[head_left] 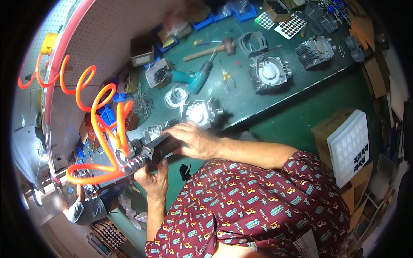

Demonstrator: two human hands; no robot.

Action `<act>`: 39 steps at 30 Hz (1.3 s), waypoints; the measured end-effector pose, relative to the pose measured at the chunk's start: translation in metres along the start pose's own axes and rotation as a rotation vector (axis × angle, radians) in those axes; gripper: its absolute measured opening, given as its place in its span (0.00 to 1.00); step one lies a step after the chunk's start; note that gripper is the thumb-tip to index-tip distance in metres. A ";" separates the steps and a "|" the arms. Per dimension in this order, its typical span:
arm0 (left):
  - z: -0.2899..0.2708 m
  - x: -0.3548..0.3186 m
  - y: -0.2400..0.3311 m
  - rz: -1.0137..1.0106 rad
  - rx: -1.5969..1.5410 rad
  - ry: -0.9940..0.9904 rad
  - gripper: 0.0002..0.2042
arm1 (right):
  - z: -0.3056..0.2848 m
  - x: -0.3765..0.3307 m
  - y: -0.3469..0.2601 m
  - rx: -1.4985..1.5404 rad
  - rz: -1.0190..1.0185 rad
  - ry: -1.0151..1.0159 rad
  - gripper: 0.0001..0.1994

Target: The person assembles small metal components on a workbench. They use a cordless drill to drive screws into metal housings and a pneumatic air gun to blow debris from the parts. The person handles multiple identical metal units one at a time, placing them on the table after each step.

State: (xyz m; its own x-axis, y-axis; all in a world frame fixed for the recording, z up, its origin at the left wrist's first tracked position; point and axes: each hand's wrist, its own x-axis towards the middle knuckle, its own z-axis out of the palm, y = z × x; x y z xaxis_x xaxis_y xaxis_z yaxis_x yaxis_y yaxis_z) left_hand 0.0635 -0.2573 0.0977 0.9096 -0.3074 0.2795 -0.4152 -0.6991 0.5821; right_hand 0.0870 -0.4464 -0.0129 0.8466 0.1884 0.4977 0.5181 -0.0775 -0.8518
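Observation:
My right hand is closed around a black, blocky air tool, its exact kind hidden by the fingers. Below it, my left hand is closed with the thumb up, by the silvery hose coupling; its grip is partly hidden. An orange coiled air hose runs to that coupling. Just beyond my hands lies a finned metal engine part, with another finned casting partly covered by the tool.
On the green bench are a teal power driver, a hammer, pliers and finned castings. Blue bins line the back. White trays lean at right. A co-worker is at lower left.

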 end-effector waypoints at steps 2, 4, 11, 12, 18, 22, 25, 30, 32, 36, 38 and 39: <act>-0.001 -0.004 -0.004 -0.019 -0.022 -0.019 0.13 | 0.001 -0.002 -0.002 -0.002 0.011 0.003 0.32; -0.015 -0.011 -0.015 0.034 0.055 -0.092 0.12 | -0.003 -0.001 -0.008 0.004 0.009 0.013 0.30; -0.014 0.023 0.015 0.362 0.356 -0.037 0.12 | -0.004 0.000 -0.009 0.041 0.055 0.023 0.33; -0.017 0.025 0.020 0.309 0.398 -0.096 0.10 | -0.003 0.001 -0.008 0.083 0.107 0.003 0.33; -0.022 0.043 0.019 0.597 0.497 -0.118 0.11 | -0.007 0.005 -0.008 0.149 0.133 0.003 0.32; -0.016 0.044 0.015 0.678 0.485 -0.031 0.14 | -0.010 0.004 -0.009 0.138 0.116 -0.006 0.32; -0.011 0.050 0.009 0.611 0.355 -0.077 0.13 | -0.012 0.002 -0.003 0.137 0.078 0.017 0.32; 0.047 0.024 -0.008 0.049 -0.449 0.083 0.39 | -0.001 0.003 0.008 0.145 0.001 -0.057 0.30; 0.063 0.027 -0.010 0.004 -0.529 0.115 0.29 | -0.012 0.006 0.006 0.211 0.005 -0.131 0.28; 0.085 0.030 -0.012 -0.005 -0.695 0.257 0.18 | -0.043 -0.017 0.049 -0.288 0.052 0.272 0.29; 0.088 0.029 -0.017 -0.011 -0.725 0.280 0.18 | -0.039 -0.036 0.083 -0.473 0.278 0.350 0.27; 0.090 0.028 -0.017 -0.016 -0.740 0.289 0.18 | -0.033 -0.046 0.101 -0.533 0.375 0.305 0.26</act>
State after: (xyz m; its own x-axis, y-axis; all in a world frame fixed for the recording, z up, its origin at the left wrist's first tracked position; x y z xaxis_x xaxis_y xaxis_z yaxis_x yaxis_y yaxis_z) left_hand 0.0977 -0.3121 0.0274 0.9174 -0.0508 0.3947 -0.3973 -0.0607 0.9157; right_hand 0.1046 -0.4955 -0.1160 0.9350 -0.2207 0.2775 0.1090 -0.5658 -0.8173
